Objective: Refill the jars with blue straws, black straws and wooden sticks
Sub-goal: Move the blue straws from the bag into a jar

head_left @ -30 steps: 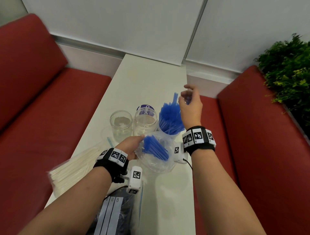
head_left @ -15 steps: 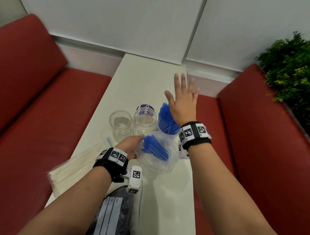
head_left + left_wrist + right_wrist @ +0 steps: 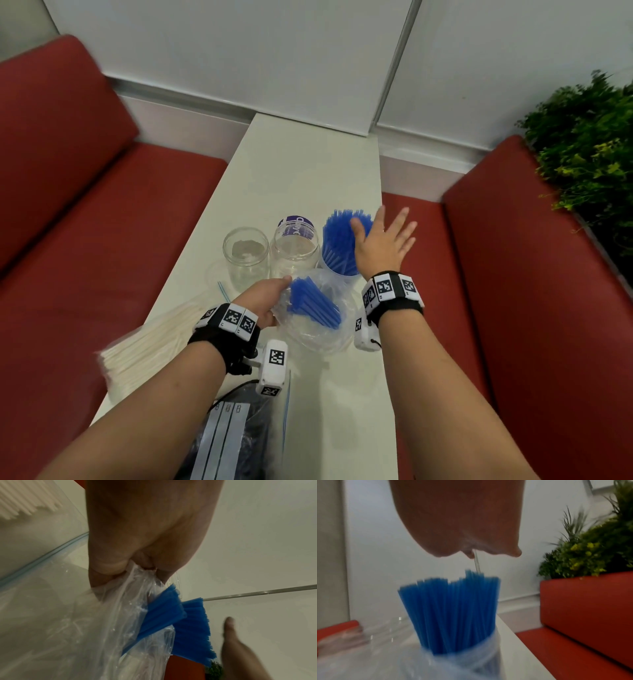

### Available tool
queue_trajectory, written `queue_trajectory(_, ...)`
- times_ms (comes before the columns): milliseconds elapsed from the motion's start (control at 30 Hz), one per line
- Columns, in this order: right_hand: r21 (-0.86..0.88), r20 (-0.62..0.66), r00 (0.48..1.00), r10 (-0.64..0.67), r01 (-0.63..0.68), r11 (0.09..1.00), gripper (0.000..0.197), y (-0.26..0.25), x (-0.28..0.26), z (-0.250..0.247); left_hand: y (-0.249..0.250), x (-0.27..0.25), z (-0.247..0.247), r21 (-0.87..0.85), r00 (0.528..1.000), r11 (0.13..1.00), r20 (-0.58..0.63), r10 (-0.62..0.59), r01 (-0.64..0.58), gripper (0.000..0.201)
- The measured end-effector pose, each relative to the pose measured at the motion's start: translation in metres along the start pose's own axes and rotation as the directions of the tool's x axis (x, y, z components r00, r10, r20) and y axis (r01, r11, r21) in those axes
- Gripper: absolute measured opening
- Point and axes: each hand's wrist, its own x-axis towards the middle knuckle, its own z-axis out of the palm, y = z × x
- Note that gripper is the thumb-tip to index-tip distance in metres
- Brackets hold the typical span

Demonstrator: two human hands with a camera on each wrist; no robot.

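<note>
Nearest, at 6 o'clock: black straws in a zip bag [image 3: 236, 442]. At 9, white sticks [image 3: 150, 342] lie flat, ends toward 2. Left hand [image 3: 262, 301] pinches a clear bag [image 3: 318, 329]; its blue straws [image 3: 313, 303] slant, tips toward 11. Beyond, three jars in a row: two hold no straws [image 3: 245, 255] [image 3: 294, 251]; the right jar's blue straws [image 3: 339, 243] stand upright, fanned. Right hand [image 3: 382, 245], fingers spread flat, holds nothing, over their tips. Red benches [image 3: 534, 274] flank the table [image 3: 301, 164]; plant [image 3: 589, 144] at 2.

Red bench seats [image 3: 102, 212] flank my white table [image 3: 308, 164], left and right of frame. A green plant [image 3: 589, 144] fills the upper right, pale wall panels [image 3: 239, 48] across the top.
</note>
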Motion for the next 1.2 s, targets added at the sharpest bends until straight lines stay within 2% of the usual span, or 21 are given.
queue_trajectory(67, 0.104, 0.163, 0.985, -0.050, 0.033, 0.994, 0.074, 0.006, -0.007, 0.006, -0.002, 0.000, 0.001, 0.006, 1.000, 1.000, 0.001, -0.002, 0.002, 0.042)
queue_trajectory(100, 0.174, 0.150, 0.986, -0.076, 0.049, 0.984, 0.071, 0.008, -0.009, 0.005, -0.002, 0.000, 0.001, 0.005, 1.000, 1.000, 0.008, -0.003, 0.003, 0.042)
queue_trajectory(167, 0.309, -0.062, 0.994, -0.088, 0.103, 0.945, 0.064, 0.008, -0.012, -0.002, -0.003, 0.000, 0.002, -0.014, 1.000, 1.000, 0.014, -0.009, 0.009, 0.042)
queue_trajectory(233, 0.451, -0.304, 0.946, -0.111, 0.245, 0.858, 0.046, 0.009, -0.023, -0.010, -0.003, -0.001, 0.002, -0.030, 1.000, 1.000, 0.016, -0.008, 0.009, 0.042)
queue_trajectory(267, 0.512, -0.341, 0.929, -0.143, 0.311, 0.800, 0.038, 0.010, -0.031, -0.011, -0.003, -0.002, 0.003, -0.036, 1.000, 0.999, 0.020, -0.003, 0.004, 0.042)
queue_trajectory(300, 0.564, -0.294, 0.937, -0.187, 0.328, 0.758, 0.036, 0.011, -0.041, -0.009, -0.003, -0.003, 0.004, -0.042, 1.000, 0.999, 0.022, 0.002, -0.001, 0.042)
queue_trajectory(333, 0.596, -0.166, 0.955, -0.246, 0.296, 0.747, 0.036, 0.012, -0.051, -0.005, -0.003, -0.004, 0.005, -0.047, 1.000, 0.999, 0.022, 0.009, -0.008, 0.041)
queue_trajectory(367, 0.590, 0.024, 0.950, -0.310, 0.237, 0.772, 0.038, 0.013, -0.060, 0.002, -0.002, -0.004, 0.006, -0.057, 1.000, 0.998, 0.022, 0.019, -0.018, 0.041)
queue_trajectory(400, 0.545, 0.240, 0.904, -0.353, 0.176, 0.820, 0.045, 0.015, -0.070, 0.013, -0.002, -0.005, 0.006, -0.070, 0.999, 0.997, 0.024, 0.027, -0.025, 0.041)
queue_trajectory(433, 0.476, 0.430, 0.831, -0.353, 0.124, 0.871, 0.057, 0.016, -0.081, 0.025, -0.002, -0.005, 0.007, -0.082, 0.999, 0.996, 0.029, 0.032, -0.029, 0.041)
queue_trajectory(467, 0.411, 0.535, 0.779, -0.326, 0.097, 0.906, 0.071, 0.016, -0.091, 0.037, -0.003, -0.005, 0.007, -0.090, 0.999, 0.996, 0.035, 0.034, -0.030, 0.042)
queue_trajectory(500, 0.378, 0.552, 0.781, -0.293, 0.079, 0.923, 0.081, 0.017, -0.101, 0.048, -0.004, -0.005, 0.007, -0.090, 0.999, 0.996, 0.042, 0.033, -0.029, 0.042)
queue_trajectory(533, 0.382, 0.507, 0.821, -0.263, 0.059, 0.922, 0.082, 0.017, -0.108, 0.058, -0.006, -0.005, 0.008, -0.086, 0.998, 0.996, 0.048, 0.032, -0.028, 0.042)
queue_trajectory(600, 0.405, 0.353, 0.905, -0.239, 0.082, 0.910, 0.067, 0.017, -0.118, 0.069, -0.008, -0.007, 0.009, -0.073, 0.998, 0.997, 0.050, 0.042, -0.039, 0.041)
queue_trajectory(633, 0.410, 0.301, 0.921, -0.248, 0.110, 0.906, 0.057, 0.018, -0.120, 0.071, -0.009, -0.008, 0.010, -0.072, 0.997, 0.996, 0.047, 0.054, -0.050, 0.040)
queue_trajectory(700, 0.459, 0.267, 0.925, -0.269, 0.124, 0.880, 0.044, 0.021, -0.119, 0.071, -0.009, -0.009, 0.010, -0.076, 0.997, 0.995, 0.045, 0.068, -0.064, 0.040)
queue_trajectory(767, 0.515, 0.263, 0.925, -0.274, 0.106, 0.851, 0.040, 0.024, -0.118, 0.067, -0.007, -0.010, 0.009, -0.077, 0.996, 0.994, 0.049, 0.078, -0.074, 0.040)
queue_trajectory(967, 0.606, 0.237, 0.952, -0.197, 0.014, 0.795, 0.028, 0.028, -0.112, 0.049, -0.002, -0.011, 0.005, -0.043, 0.995, 0.995, 0.038, 0.091, -0.089, 0.040)
queue_trajectory(1200, 0.710, 0.171, 0.981, -0.096, -0.055, 0.702, 0.025, 0.019, -0.106, 0.030, -0.003, -0.016, 0.005, -0.054, 0.997, 0.996, 0.020, 0.074, -0.072, 0.035)
